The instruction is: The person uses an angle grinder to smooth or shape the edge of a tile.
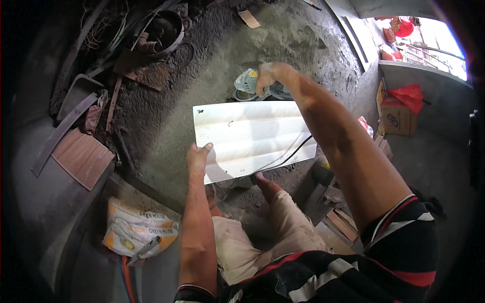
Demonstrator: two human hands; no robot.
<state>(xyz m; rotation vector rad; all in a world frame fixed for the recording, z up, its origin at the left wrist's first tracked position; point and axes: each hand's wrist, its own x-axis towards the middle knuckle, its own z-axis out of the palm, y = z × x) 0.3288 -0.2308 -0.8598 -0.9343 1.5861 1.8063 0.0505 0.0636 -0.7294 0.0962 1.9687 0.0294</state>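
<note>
A white rectangular tile (257, 131) with fine ridges is held out in front of my legs, above the dirty floor. My left hand (198, 157) grips its left edge, thumb on the upper face and fingers hidden beneath. My right hand (272, 76) is closed around a grey handheld power cutter (246, 81), just beyond the tile's far edge. The cutter has a rounded metal guard low on its left side. Its blade cannot be made out, nor whether it touches the tile. A black cord (298, 148) lies across the tile's right part.
At the left are a round metal pan (174, 33), scrap strips and brown tiles (82, 157). A white and orange sack (141, 227) sits lower left. Tile offcuts (341, 226) lie by my right leg. A cardboard box (399, 118) with red cloth stands against the right wall.
</note>
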